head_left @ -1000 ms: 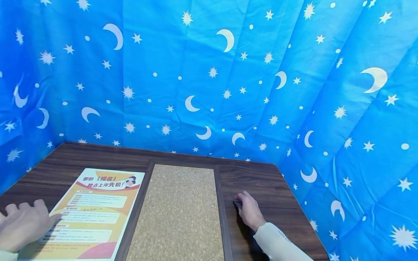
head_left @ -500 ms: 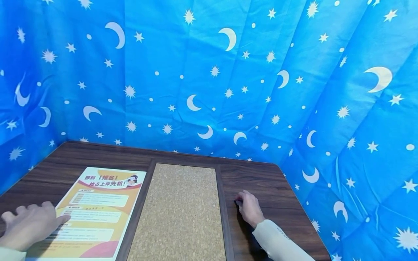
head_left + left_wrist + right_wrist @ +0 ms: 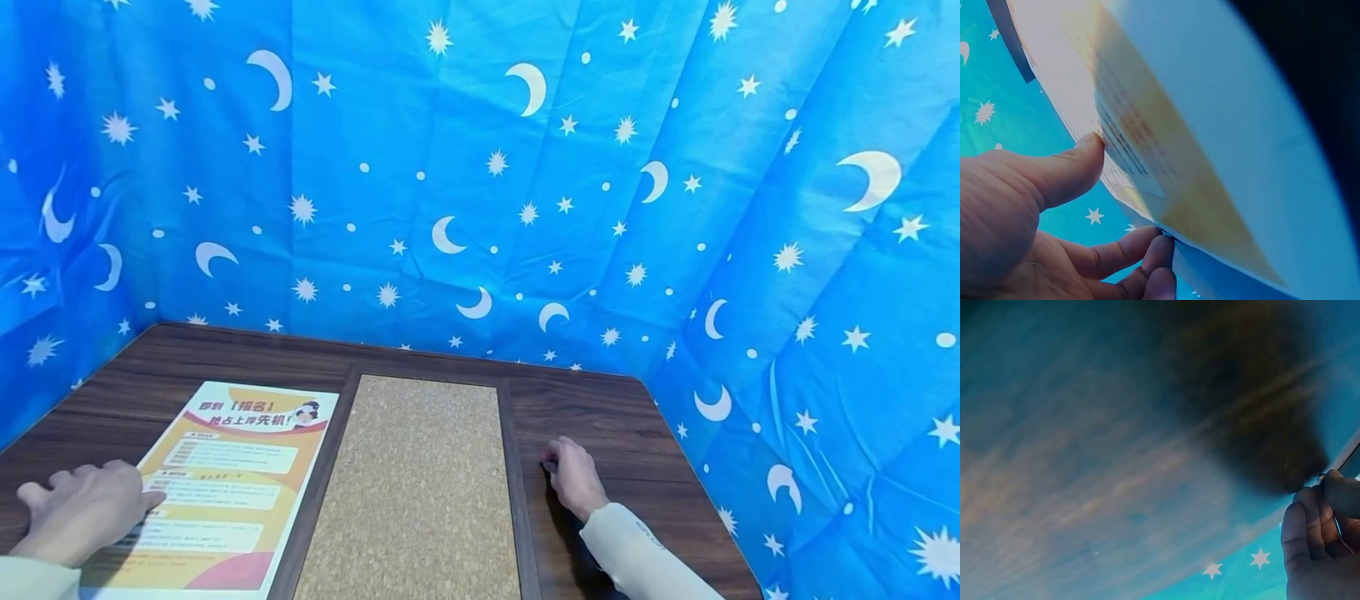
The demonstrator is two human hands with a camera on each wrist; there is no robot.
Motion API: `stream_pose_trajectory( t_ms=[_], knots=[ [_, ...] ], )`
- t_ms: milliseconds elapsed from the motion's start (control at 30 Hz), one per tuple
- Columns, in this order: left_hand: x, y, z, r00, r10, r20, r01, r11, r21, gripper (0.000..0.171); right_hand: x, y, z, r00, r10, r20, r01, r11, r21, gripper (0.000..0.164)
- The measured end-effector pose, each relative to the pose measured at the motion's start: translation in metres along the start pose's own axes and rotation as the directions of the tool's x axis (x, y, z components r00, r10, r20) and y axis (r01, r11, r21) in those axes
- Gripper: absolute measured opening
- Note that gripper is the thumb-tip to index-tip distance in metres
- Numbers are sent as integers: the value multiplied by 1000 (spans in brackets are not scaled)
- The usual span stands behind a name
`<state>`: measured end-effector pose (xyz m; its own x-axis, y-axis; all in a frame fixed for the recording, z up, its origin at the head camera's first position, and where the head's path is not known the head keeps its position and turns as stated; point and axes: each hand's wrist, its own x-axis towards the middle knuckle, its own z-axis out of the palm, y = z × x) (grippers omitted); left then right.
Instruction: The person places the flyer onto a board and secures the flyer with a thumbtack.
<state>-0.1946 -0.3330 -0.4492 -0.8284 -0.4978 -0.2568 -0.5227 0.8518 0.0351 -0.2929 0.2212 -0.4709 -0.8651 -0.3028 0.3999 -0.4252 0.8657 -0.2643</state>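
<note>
My left hand lies over the left edge of a yellow and pink printed poster. In the left wrist view its thumb rests on the sheet, while the fingertips touch down along the edge. To the right of the cork board, my right hand is low over the dark wood table. Its thumb and fingers pinch a small shiny thing that is mostly hidden; its kind cannot be told.
The cork board is set in a dark frame between the poster and my right hand. A tiny pale spot shows near the board's right side. Blue cloth with moons and stars hangs behind the table and on both sides.
My left hand has slid rightward onto the poster. The right hand stays in about the same place, and the small dark thing at its fingertips shows less. The head view has shifted slightly.
</note>
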Motion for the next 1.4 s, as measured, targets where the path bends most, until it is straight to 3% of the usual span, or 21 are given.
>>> stream_pose_trajectory(
  t_ms=[333, 567, 800, 1000, 1267, 1400],
  knots=[
    [1, 0, -1, 999, 54, 3, -54, 997, -47, 48, -1, 3, 0, 1000, 7, -3, -7, 1000, -15, 20],
    [3, -1, -1, 999, 27, 43, -24, 997, -67, 42, 0, -1, 0, 1000, 12, -11, -12, 1000, -22, 20],
    [3, -1, -10, 997, -5, 78, 17, 988, -152, 52, -1, 0, -2, 1000, 24, 17, -25, 1000, 13, 17],
    [5, -5, -15, 999, 0, 44, 10, 972, -233, 41, 3, -2, -4, 998, 40, 50, -42, 998, 43, 19],
    [8, -9, -13, 991, 29, -128, -63, 963, -264, 39, 18, -14, -6, 1000, 9, 4, -10, 995, 100, 22],
    [6, -9, -15, 988, 14, -157, -65, 944, -324, 41, 22, -19, -9, 1000, 4, -5, -3, 992, 123, 18]
  ],
)
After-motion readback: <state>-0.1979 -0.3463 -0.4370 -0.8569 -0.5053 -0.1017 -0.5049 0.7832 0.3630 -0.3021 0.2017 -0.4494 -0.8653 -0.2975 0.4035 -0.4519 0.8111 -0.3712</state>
